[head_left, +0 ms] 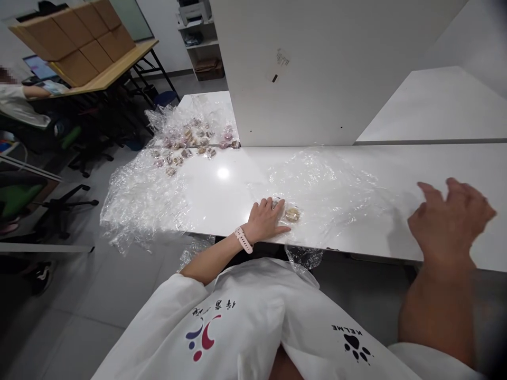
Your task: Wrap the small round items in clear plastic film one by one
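Observation:
My left hand, with a pale pink watch band at the wrist, lies on the white table near its front edge. Its fingers are stretched out, and a small item, too covered to name, shows partly at the fingertips. Just right of that hand is a small yellowish wrapped piece, lying on a sheet of clear plastic film. The film spreads over the table to the right. Farther right, my right hand is raised over the tabletop with its fingers apart, holding nothing.
Several small wrapped pieces lie at the table's left end among crumpled clear film that hangs over the edge. A white upright panel stands at the back. Cardboard boxes sit on another desk, where a person is seated.

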Demonstrator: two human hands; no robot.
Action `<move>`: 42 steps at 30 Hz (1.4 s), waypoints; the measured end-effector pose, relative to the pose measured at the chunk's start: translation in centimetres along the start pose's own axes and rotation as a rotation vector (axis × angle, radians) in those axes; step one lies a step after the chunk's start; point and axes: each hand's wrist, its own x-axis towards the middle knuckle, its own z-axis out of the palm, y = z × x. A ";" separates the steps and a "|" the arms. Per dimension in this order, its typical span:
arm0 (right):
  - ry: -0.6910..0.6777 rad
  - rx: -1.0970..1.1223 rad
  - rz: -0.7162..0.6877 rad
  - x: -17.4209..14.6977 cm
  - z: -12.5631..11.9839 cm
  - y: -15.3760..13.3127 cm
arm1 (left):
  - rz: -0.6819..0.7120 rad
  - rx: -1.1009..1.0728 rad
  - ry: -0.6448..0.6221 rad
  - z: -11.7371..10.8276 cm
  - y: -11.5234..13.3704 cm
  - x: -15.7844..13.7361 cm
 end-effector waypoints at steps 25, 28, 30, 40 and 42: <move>-0.486 0.296 -0.256 -15.5 5.5 -13.2 | -0.042 -0.235 -0.010 1.6 -8.3 -10.0; -0.297 0.310 -0.132 -15.7 5.8 -13.2 | -0.012 -0.294 -0.073 0.7 -7.9 -10.1; -0.295 0.332 -0.113 -13.5 5.0 -13.0 | 0.020 -0.306 -0.086 -0.9 -7.7 -10.2; -1.010 0.507 -0.019 4.2 7.8 -10.3 | -0.032 0.013 -0.064 -6.5 -10.5 1.3; -0.997 0.434 -0.013 6.8 10.5 -9.8 | -0.077 0.153 -0.022 -5.8 -10.9 4.6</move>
